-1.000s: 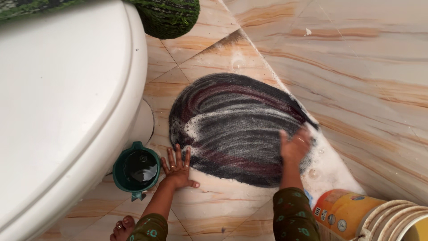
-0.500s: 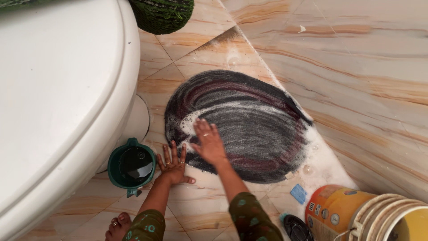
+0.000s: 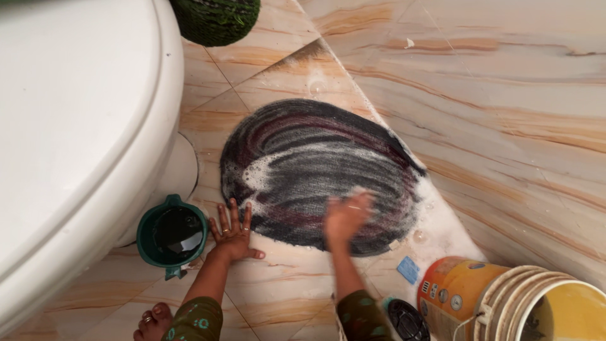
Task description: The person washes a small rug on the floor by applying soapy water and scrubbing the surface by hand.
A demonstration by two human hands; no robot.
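Right hand (image 3: 346,218) swept rightward across mat (image 3: 319,173) since half a second ago, blurred, grip unreadable. Left hand (image 3: 232,230) splayed flat on floor (image 3: 284,290), fingertips at mat's near-left edge; mat's long axis runs left-right, mug (image 3: 172,235) just left.

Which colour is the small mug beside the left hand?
Dark green; the mug shows in the head view, the only one.

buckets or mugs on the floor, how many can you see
2: a small dark green plastic mug beside the left hand, and a stack of orange and cream plastic buckets at the lower right. More may sit outside the frame.
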